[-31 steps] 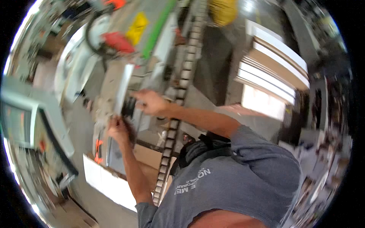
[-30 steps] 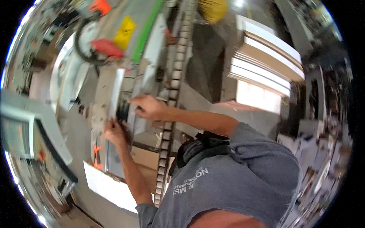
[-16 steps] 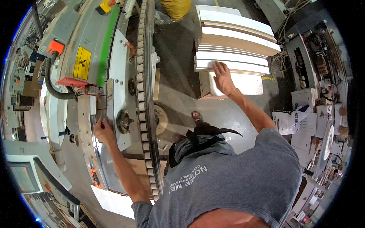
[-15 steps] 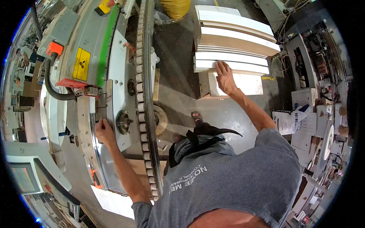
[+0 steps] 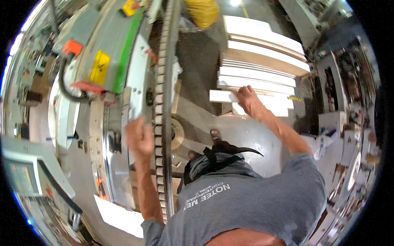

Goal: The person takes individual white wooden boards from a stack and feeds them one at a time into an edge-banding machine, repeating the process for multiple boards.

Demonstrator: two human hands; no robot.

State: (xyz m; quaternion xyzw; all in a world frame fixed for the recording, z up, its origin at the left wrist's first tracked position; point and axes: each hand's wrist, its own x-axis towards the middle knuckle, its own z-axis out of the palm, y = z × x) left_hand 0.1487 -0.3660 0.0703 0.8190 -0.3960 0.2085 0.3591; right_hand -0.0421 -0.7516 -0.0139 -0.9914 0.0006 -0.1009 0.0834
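Over at three o'clock of the machine, the right hand (image 5: 247, 99) is reaching far out and resting on the end of a white panel (image 5: 223, 96), the lowest and nearest of a stack of white panels (image 5: 262, 57) that is lying on the floor (image 5: 242, 135). The fingers are spreading across the panel's end; whether they are curling under its edge is not clear from here. The stack is climbing away toward twelve o'clock, board on board, with a yellow bag (image 5: 201, 12) sitting just beyond it at the top.

Meanwhile the left hand (image 5: 138, 137) is hovering loosely curled at nine o'clock of the person's body, just beside the roller chain track (image 5: 163, 106) that is running straight up the middle of the picture. The hand is blurred, so it is hard to say whether it is touching the metal plate (image 5: 117, 172) under it, and it is gripping nothing that shows.

The machine housing (image 5: 108, 57), grey with a green stripe and a yellow label, is filling the eleven o'clock quarter, with a black hose (image 5: 65, 88) looping off its left side. A control screen (image 5: 20, 176) is glowing at eight o'clock. The person's grey shirt (image 5: 250, 205) is filling the six o'clock edge.
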